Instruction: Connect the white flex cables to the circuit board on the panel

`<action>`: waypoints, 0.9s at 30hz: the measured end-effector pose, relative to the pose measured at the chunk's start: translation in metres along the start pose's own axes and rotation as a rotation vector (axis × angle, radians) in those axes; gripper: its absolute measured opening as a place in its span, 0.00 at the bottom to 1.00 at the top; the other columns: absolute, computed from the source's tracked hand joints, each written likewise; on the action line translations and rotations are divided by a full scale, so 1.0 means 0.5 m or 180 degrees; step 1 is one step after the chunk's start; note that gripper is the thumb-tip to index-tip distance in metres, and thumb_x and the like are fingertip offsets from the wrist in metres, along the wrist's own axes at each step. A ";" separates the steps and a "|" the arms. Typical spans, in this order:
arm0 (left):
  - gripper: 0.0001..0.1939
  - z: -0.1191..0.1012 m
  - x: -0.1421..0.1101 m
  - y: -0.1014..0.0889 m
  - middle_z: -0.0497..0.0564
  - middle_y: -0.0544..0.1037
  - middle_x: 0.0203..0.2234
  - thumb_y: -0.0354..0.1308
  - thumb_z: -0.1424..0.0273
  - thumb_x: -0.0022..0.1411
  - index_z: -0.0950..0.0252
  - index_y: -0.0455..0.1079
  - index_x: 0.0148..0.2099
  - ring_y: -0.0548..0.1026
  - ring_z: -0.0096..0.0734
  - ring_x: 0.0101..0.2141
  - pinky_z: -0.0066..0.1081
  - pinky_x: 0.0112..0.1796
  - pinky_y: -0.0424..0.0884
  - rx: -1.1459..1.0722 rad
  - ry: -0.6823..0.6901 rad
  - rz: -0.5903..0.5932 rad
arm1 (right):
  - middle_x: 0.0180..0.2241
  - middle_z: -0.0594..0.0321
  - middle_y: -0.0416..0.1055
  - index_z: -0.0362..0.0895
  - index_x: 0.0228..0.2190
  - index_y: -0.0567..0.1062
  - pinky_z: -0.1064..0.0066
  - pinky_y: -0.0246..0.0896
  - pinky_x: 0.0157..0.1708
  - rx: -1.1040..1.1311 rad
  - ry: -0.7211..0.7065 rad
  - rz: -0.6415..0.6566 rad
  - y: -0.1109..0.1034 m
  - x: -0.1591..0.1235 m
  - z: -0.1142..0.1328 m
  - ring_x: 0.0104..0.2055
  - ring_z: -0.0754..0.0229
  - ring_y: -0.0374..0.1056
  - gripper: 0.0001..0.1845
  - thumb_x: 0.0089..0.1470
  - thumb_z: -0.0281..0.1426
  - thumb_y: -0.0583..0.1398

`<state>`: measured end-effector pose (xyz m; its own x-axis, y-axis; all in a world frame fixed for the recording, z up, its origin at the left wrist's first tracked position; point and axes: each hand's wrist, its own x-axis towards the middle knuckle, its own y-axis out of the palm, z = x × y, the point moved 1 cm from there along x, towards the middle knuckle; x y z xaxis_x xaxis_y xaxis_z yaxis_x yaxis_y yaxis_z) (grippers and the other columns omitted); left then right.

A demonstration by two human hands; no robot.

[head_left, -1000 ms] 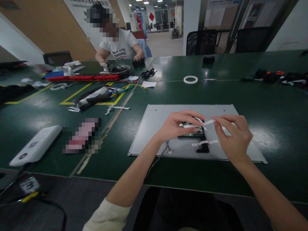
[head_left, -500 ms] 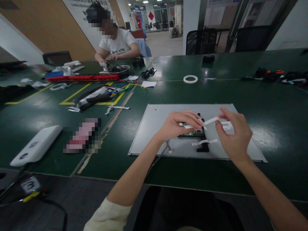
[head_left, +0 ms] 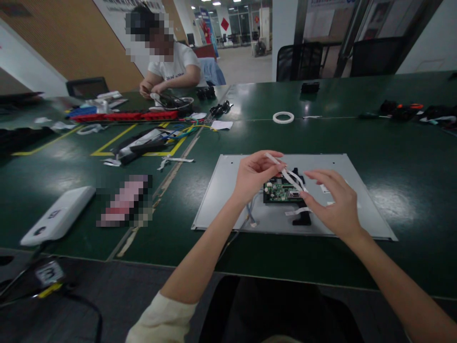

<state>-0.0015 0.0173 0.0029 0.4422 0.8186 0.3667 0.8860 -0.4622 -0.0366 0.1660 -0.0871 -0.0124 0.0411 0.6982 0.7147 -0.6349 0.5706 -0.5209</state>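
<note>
My left hand point(head_left: 257, 175) pinches a thin white strip point(head_left: 291, 179), which runs down to the right over a green circuit board point(head_left: 282, 190). What kind of strip it is I cannot make out. My right hand point(head_left: 333, 202) has its fingers apart, its thumb tip by the strip's lower end; whether they touch is unclear. The board sits on a flat grey panel point(head_left: 214, 200), beside a black bracket point(head_left: 303, 220). Another white strip point(head_left: 296, 212) lies across the bracket. A grey cable point(head_left: 252, 216) with a white plug rests left of the board.
A ring of white tape point(head_left: 283, 117) lies beyond the panel. To my left are a white power bank point(head_left: 59, 214), a blurred pink item point(head_left: 124, 200) and a bundle of black parts and wires point(head_left: 146, 143). A co-worker point(head_left: 171, 66) sits across the table, handling cables.
My left hand has lifted and drawn back left with one strip end. My right hand has moved left and lower, its fingers parting from their pinch. More of the circuit board shows.
</note>
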 end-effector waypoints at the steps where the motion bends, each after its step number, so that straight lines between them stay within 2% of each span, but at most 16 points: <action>1: 0.17 0.000 -0.001 0.003 0.50 0.79 0.32 0.62 0.63 0.54 0.65 0.71 0.44 0.78 0.29 0.32 0.29 0.33 0.76 -0.0023 -0.0016 0.0061 | 0.41 0.58 0.70 0.46 0.44 0.72 0.62 0.64 0.40 0.0042 0.0026 0.0081 0.003 -0.001 0.001 0.40 0.57 0.67 0.16 0.51 0.31 0.60; 5: 0.19 0.002 -0.008 0.015 0.52 0.79 0.33 0.62 0.63 0.54 0.66 0.68 0.46 0.78 0.31 0.34 0.29 0.34 0.75 -0.0133 -0.0073 0.0263 | 0.33 0.63 0.73 0.46 0.33 0.75 0.69 0.64 0.33 0.0304 0.0125 0.0295 0.014 -0.007 0.002 0.31 0.63 0.68 0.05 0.53 0.30 0.59; 9: 0.23 0.013 -0.005 0.020 0.53 0.77 0.39 0.58 0.63 0.58 0.63 0.62 0.54 0.77 0.31 0.36 0.30 0.36 0.74 0.0097 0.0086 0.0355 | 0.30 0.66 0.72 0.45 0.30 0.75 0.72 0.62 0.30 0.0491 0.0212 0.0311 0.015 -0.008 0.005 0.28 0.66 0.66 0.04 0.52 0.28 0.59; 11: 0.26 0.016 -0.002 0.018 0.54 0.74 0.46 0.56 0.65 0.60 0.59 0.55 0.59 0.76 0.29 0.38 0.29 0.36 0.73 0.0321 0.0281 0.0146 | 0.30 0.66 0.72 0.45 0.30 0.75 0.72 0.62 0.29 0.0541 0.0289 0.0286 0.013 -0.006 0.005 0.27 0.66 0.66 0.04 0.52 0.27 0.59; 13: 0.26 0.012 -0.003 0.014 0.54 0.70 0.50 0.54 0.66 0.61 0.56 0.53 0.60 0.74 0.27 0.39 0.27 0.36 0.72 0.0586 0.0500 -0.0207 | 0.30 0.65 0.72 0.45 0.30 0.75 0.72 0.62 0.29 0.0595 0.0436 0.0209 0.011 -0.006 0.003 0.28 0.66 0.66 0.05 0.53 0.28 0.58; 15: 0.20 0.002 -0.009 0.014 0.53 0.69 0.49 0.53 0.68 0.62 0.56 0.59 0.56 0.73 0.27 0.39 0.27 0.36 0.71 0.0912 0.0770 -0.0477 | 0.30 0.64 0.72 0.45 0.32 0.75 0.72 0.63 0.29 0.0682 0.0628 0.0123 0.012 -0.006 -0.003 0.30 0.65 0.67 0.05 0.53 0.29 0.58; 17: 0.15 -0.010 -0.018 0.017 0.52 0.69 0.47 0.54 0.68 0.61 0.59 0.65 0.51 0.71 0.28 0.42 0.28 0.38 0.70 0.1272 0.1093 -0.0565 | 0.30 0.64 0.72 0.44 0.33 0.76 0.72 0.64 0.29 0.0821 0.0780 0.0073 0.014 -0.008 -0.008 0.31 0.64 0.67 0.05 0.53 0.30 0.59; 19: 0.13 -0.018 -0.024 0.023 0.53 0.70 0.46 0.56 0.68 0.59 0.60 0.68 0.48 0.69 0.31 0.45 0.30 0.40 0.70 0.1602 0.1380 -0.0466 | 0.31 0.64 0.71 0.44 0.33 0.76 0.72 0.64 0.29 0.0950 0.0843 0.0097 0.016 -0.008 -0.010 0.32 0.64 0.67 0.06 0.53 0.31 0.59; 21: 0.15 -0.017 -0.027 0.031 0.53 0.70 0.45 0.59 0.67 0.57 0.60 0.69 0.48 0.68 0.34 0.47 0.34 0.44 0.68 0.1835 0.1544 -0.0167 | 0.31 0.64 0.71 0.45 0.33 0.76 0.72 0.64 0.29 0.0979 0.0814 0.0148 0.015 -0.007 -0.009 0.32 0.64 0.67 0.06 0.54 0.31 0.59; 24: 0.14 -0.005 -0.025 0.041 0.53 0.72 0.46 0.58 0.67 0.59 0.60 0.70 0.48 0.69 0.33 0.48 0.36 0.46 0.68 0.1877 0.1569 0.0368 | 0.32 0.64 0.71 0.45 0.33 0.76 0.72 0.63 0.30 0.0903 0.0726 0.0212 0.011 -0.004 -0.002 0.32 0.65 0.67 0.06 0.54 0.29 0.58; 27: 0.09 0.006 -0.022 0.046 0.51 0.76 0.40 0.56 0.69 0.60 0.61 0.71 0.44 0.73 0.29 0.43 0.34 0.45 0.70 0.1644 0.1473 0.0555 | 0.34 0.63 0.72 0.45 0.34 0.76 0.72 0.63 0.32 0.0911 0.0762 0.0217 0.010 -0.003 -0.001 0.33 0.65 0.67 0.07 0.55 0.30 0.58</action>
<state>0.0144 -0.0014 -0.0046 0.5802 0.4658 0.6681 0.8113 -0.2588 -0.5242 0.1633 -0.0854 -0.0163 0.1491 0.8309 0.5361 -0.8308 0.3993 -0.3878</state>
